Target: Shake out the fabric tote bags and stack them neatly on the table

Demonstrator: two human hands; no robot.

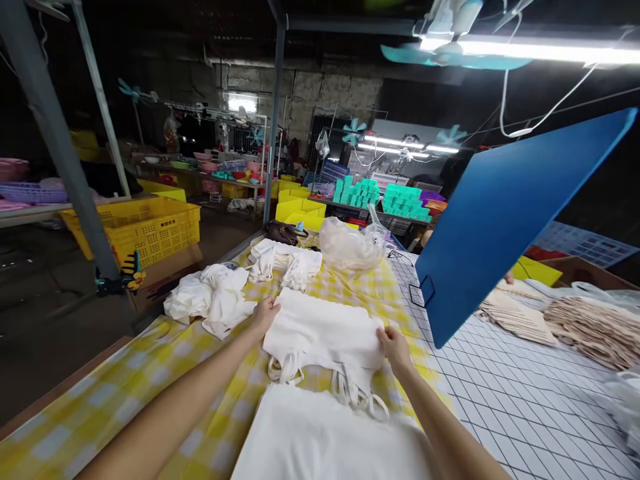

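A white camisole (325, 328) with thin straps lies stretched between my hands, its straps pointing toward me. My left hand (265, 316) pinches its far left corner. On the opposite side, my right hand (395, 345) grips the right edge between thumb and fingers. Whether more layers lie beneath it cannot be told. Closer to me is another white cloth (325, 437), partly cut off by the frame's bottom. Beyond my left hand sit a crumpled white cloth heap (210, 299) and a pile of folded white garments (285, 261).
A yellow checked cloth (200, 387) covers the table. To the right stands a tilted blue panel (510, 227), with beige fabric stacks (595, 327) and a person's fingers (509, 277) beyond. A clear plastic bag (350, 243) lies ahead; a yellow crate (150, 230) stands left.
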